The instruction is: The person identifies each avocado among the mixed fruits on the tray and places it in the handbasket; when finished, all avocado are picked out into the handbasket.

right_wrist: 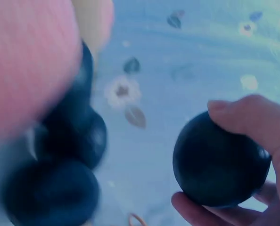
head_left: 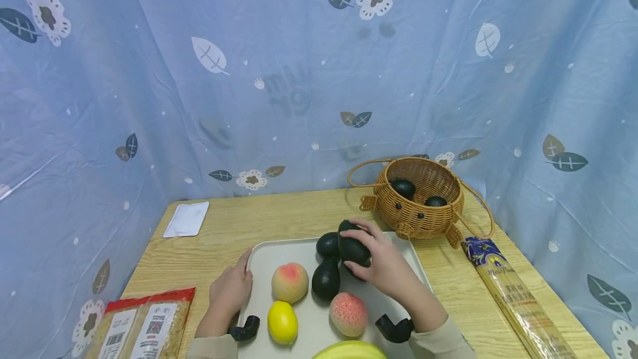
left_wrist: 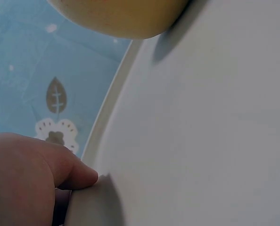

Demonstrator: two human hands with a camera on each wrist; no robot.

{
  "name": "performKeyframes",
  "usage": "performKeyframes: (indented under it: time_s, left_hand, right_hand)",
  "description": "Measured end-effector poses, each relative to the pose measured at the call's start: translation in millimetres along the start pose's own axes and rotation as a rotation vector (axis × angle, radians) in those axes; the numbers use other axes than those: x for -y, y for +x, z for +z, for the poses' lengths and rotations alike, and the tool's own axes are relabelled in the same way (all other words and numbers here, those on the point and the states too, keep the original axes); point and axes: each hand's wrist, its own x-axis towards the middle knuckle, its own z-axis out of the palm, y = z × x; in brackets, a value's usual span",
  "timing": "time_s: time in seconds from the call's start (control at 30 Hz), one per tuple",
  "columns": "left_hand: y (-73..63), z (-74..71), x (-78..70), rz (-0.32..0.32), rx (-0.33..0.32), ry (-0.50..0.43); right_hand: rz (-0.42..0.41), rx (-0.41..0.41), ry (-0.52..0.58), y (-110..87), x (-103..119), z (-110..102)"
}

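Observation:
My right hand (head_left: 376, 256) grips a dark avocado (right_wrist: 220, 162), thumb on one side and fingers on the other, over the far right part of a pale tray (head_left: 304, 246). Close by on the tray lie more dark avocados, one round (head_left: 328, 245) and one pear-shaped (head_left: 326, 280). At the tray's left edge, my left hand (head_left: 230, 291) holds the rim, its thumb (left_wrist: 81, 175) over the edge; the other fingers are mostly hidden. Two peaches (head_left: 290, 282) (head_left: 349, 314), a lemon (head_left: 282, 323) and part of a yellow banana (head_left: 350, 350) are also on the tray.
A wicker basket (head_left: 418, 216) with looped handles stands behind the tray at right, dark avocados inside. A long pasta packet (head_left: 518, 298) lies at right. Red-topped bags (head_left: 144, 323) lie at front left, a white packet (head_left: 186, 219) at back left. Blue curtains enclose the wooden table (head_left: 259, 218).

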Motion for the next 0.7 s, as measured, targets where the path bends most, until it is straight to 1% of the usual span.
performKeyframes:
  time_s: [0.1,0.17,0.27,0.37,0.47,0.57,0.7]
  left_hand:
    - [0.1,0.0,-0.3,-0.001,0.0,0.005]
    - [0.2,0.0,-0.3,0.0,-0.001,0.006]
    - [-0.3,-0.5,0.5,0.003,-0.003,0.002]
    - [-1.5,-1.4,1.6,0.002,-0.006,0.0]
    - [-2.5,-2.1,2.1,0.003,-0.011,0.002]
    - [-3.2,-2.7,1.1,0.006,-0.014,0.0]
    - [-3.2,-1.3,-0.4,0.009,-0.016,0.0]
  right_hand:
    - [0.04,-0.099,-0.056,6.3,-10.5,-15.0]
    - [0.092,-0.154,-0.091,10.2,-16.5,-25.8]
    - [0.191,-0.208,-0.117,16.4,-26.4,-42.1]
    - [0.281,-0.229,-0.1,23.0,-39.9,-55.2]
    - [0.353,-0.242,-0.067,29.2,-54.8,-64.1]
    - [0.408,-0.254,-0.045,34.4,-69.0,-70.4]
    - [0.475,-0.256,-0.042,37.2,-85.1,-77.2]
